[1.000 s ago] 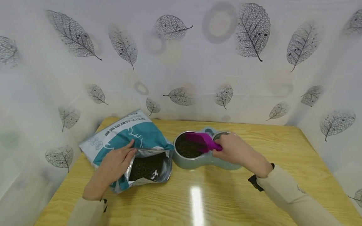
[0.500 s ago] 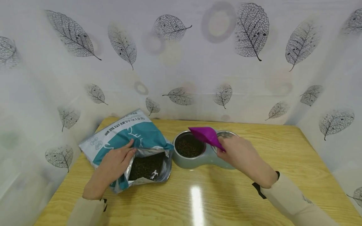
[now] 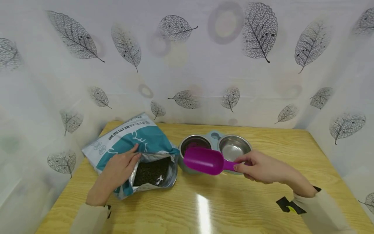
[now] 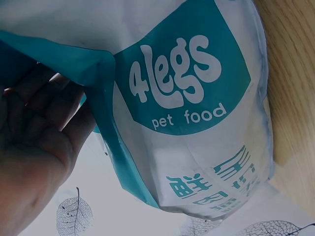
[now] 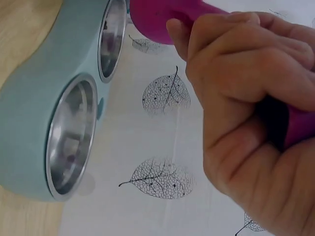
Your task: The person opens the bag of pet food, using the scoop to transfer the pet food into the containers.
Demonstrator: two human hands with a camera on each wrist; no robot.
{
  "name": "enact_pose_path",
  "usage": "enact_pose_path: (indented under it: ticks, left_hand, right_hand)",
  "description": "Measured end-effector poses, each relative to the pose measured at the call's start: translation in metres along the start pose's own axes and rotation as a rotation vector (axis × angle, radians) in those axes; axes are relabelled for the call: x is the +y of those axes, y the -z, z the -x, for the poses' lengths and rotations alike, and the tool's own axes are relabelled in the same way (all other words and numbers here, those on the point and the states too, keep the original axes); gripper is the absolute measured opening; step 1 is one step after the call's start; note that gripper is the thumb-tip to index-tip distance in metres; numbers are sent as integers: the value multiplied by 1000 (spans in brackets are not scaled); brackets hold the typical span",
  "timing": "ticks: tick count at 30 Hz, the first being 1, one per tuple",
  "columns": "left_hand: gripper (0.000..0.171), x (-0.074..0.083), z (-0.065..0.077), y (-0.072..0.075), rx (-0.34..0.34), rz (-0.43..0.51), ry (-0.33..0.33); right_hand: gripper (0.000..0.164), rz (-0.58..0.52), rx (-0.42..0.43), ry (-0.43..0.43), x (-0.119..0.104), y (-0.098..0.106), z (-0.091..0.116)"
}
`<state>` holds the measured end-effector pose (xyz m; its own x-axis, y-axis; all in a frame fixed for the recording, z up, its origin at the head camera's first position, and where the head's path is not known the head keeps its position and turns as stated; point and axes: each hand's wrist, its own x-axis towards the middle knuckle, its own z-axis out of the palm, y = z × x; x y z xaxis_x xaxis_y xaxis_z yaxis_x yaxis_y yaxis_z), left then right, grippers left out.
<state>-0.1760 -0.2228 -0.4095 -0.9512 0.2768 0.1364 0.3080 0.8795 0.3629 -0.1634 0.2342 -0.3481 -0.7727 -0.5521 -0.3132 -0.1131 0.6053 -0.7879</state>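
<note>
My left hand point(image 3: 118, 170) holds the white and teal pet food bag point(image 3: 143, 138) by the edge of its open mouth. Thumb and index finger lie at the silver rim in the head view; the other fingertips are hidden behind a teal fold in the left wrist view. Dark brown kibble point(image 3: 152, 172) shows inside. With its handle between thumb and fingers, my right hand point(image 3: 263, 167) grips a magenta scoop point(image 3: 204, 161). No kibble shows in the scoop, which overlaps the left bowl point(image 3: 195, 138) of a pale blue double feeder point(image 5: 29, 118). Kibble was poured there.
The feeder's right steel bowl point(image 3: 234, 149) has a bare, shiny bottom. A wooden table point(image 3: 248, 208) carries everything, with a leaf-patterned white sheet point(image 3: 204, 65) rising behind it and at both sides. The bag stands close against the feeder's left end.
My right hand has drawn the scoop back from over the left bowl, toward the near right, and turned it so its hollow faces up. The left hand and the bag have stayed put.
</note>
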Motion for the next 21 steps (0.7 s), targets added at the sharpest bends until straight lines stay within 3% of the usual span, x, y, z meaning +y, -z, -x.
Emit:
enact_pose_path:
  ticks: [3, 9, 21]
  left_hand:
    - [44, 0, 0, 0, 1, -12, -2]
    - [45, 0, 0, 0, -2, -10, -5]
    - [44, -2, 1, -1, 2, 4, 1]
  right_hand:
    - [28, -42, -52, 21, 0, -8, -1]
    - [27, -40, -71, 74, -6, -34, -15]
    - [25, 2, -96, 53, -22, -68, -45]
